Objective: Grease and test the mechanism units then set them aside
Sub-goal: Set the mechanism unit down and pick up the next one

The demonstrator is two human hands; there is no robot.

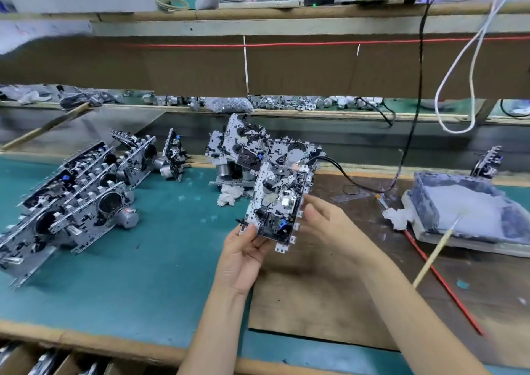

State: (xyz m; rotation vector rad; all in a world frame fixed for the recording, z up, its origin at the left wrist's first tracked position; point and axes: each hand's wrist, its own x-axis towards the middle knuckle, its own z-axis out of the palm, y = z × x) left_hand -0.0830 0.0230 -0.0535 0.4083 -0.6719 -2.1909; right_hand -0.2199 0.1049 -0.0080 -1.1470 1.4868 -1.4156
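Held unit: one mechanism unit (276, 202), lifted clear of the desk (129, 260) and tilted with its parts side towards the person, in front of the rear pile (243, 148).
Left hand: left hand (243, 248) is clamped on the unit's lower left corner, thumb on the face and fingers behind. The forearm rises from the near edge with the palm turned up.
Right hand: right hand (324, 219) comes in from the right with its fingers apart and mostly straight, tips at the unit's right edge. It touches rather than grasps.
Step in hand: judged to be checking or testing this unit.
Doing it well: keep the left-hand hold on the bare frame corner, away from gears and wheels. Let the right fingertips work the moving parts lightly, and hold the face steady towards the eyes.
Test lead: a black cable (344, 173) ends by the unit's top. Which unit it joins cannot be told.
Grease supply: a grease tray (464, 211) on the right with a brush stick (433, 257) propped in it, well apart from both hands.
Other units: a row (77, 196) leaning together on the left. Whether these are the finished ones cannot be told.
Sundry: a crumpled tissue (229, 196) below the rear pile.
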